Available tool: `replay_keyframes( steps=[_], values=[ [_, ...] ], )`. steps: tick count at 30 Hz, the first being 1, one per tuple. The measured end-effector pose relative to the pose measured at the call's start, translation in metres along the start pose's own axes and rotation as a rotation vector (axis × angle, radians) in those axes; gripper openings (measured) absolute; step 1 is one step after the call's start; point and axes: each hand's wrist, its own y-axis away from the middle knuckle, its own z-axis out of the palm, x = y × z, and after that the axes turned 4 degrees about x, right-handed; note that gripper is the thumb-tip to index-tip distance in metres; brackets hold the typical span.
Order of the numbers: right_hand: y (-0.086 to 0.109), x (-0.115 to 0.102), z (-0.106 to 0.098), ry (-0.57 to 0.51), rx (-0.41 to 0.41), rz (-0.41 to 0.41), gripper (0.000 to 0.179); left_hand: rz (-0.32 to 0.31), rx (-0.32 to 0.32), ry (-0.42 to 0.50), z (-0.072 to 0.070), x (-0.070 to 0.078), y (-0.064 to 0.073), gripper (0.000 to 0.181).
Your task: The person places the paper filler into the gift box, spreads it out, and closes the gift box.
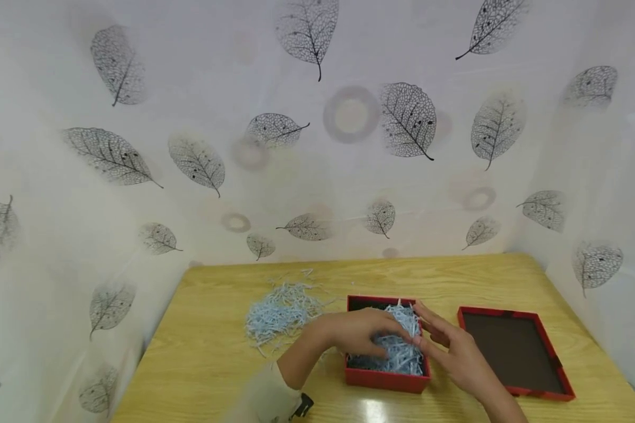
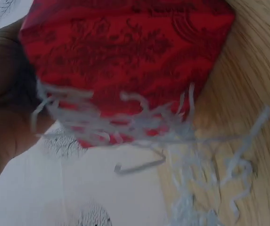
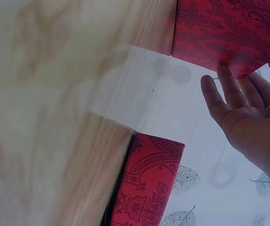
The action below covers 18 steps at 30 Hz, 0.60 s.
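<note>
A red patterned box [image 1: 386, 380] with a dark inside stands on the table, partly filled with pale blue shredded paper [image 1: 406, 354]. My left hand [image 1: 357, 332] reaches over its left wall, with spread, slightly bent fingers on the paper. Along the right wall lies my right hand [image 1: 457, 355], its fingertips at the rim and its thumb reaching towards the left fingers. The right wrist view shows the right hand's fingers [image 3: 231, 89] extended against the outside of the box. Paper strips [image 2: 120, 117] hang in front of a red box wall in the left wrist view.
A loose heap of shredded paper [image 1: 280, 311] lies on the wooden table [image 1: 190, 352] left of the box, with stray strips around it. To the right rests a red-rimmed lid [image 1: 513, 352], its dark inside facing up. A leaf-print curtain [image 1: 296, 176] encloses the back and sides.
</note>
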Motion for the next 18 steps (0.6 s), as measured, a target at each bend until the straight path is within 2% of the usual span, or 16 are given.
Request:
replay_keyframes(
  steps=[2,5,8,12,16,18],
  values=[
    [0.000,0.000,0.001,-0.004,-0.001,0.005,0.068,-0.033,-0.003,-0.031,0.004,-0.003,-0.010,0.043],
    [0.001,-0.001,0.002,-0.006,0.005,0.013,0.067,-0.123,0.007,-0.087,0.009,-0.006,-0.024,0.044],
    [0.001,-0.002,0.002,-0.010,0.004,0.007,0.067,-0.242,-0.013,-0.158,0.015,-0.005,-0.034,0.059],
    [0.001,-0.003,0.001,0.002,0.008,-0.010,0.066,-0.372,-0.078,-0.257,0.024,0.002,-0.046,0.083],
    [0.001,-0.003,0.000,-0.001,0.010,-0.016,0.066,-0.434,-0.067,-0.355,0.034,0.010,-0.048,0.095],
    [0.001,-0.002,0.001,-0.006,0.007,-0.014,0.066,-0.411,-0.048,-0.387,0.035,0.012,-0.043,0.091]
  ],
)
